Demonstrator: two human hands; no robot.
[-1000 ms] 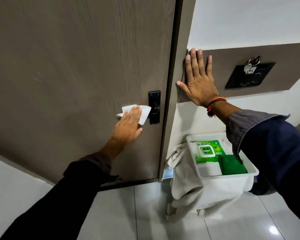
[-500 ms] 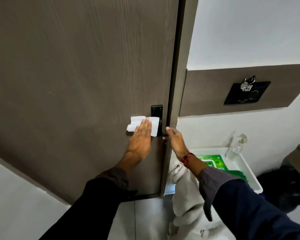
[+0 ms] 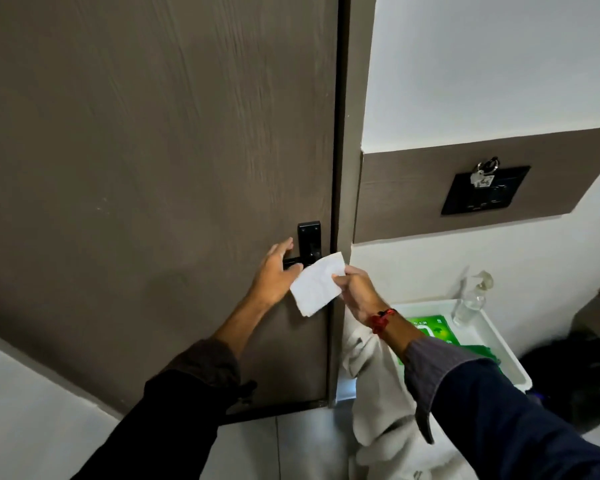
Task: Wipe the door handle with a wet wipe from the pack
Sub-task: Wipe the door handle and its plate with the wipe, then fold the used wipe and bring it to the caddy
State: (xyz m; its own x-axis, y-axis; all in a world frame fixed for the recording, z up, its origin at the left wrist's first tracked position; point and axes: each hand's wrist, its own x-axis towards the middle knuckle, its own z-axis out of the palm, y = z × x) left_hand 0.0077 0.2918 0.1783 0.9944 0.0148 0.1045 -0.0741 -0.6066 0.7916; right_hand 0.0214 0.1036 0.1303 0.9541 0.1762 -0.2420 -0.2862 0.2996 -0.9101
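The black door handle [image 3: 309, 241] sits on the brown door [image 3: 153, 168], its lever [image 3: 291, 260] pointing left. My left hand [image 3: 276, 273] curls around that lever, fingers above and thumb below. My right hand [image 3: 355, 289] pinches a white wet wipe [image 3: 314, 287] by its right edge, just right of and below the handle; the sheet hangs in front of the door edge and touches my left thumb. The green wipe pack [image 3: 428, 329] lies in a white tray [image 3: 499, 344] at lower right, partly hidden by my right arm.
A clear bottle [image 3: 470, 301] stands at the tray's far end. A white towel [image 3: 371, 372] drapes below the tray by the door frame. A black wall panel [image 3: 482, 195] with keys hangs on the right wall. Something dark [image 3: 568, 379] sits on the floor at far right.
The wipe has passed from my left hand to my right. My right hand came down off the wall to the handle, and my left hand shifted from pressing the wipe to gripping the lever.
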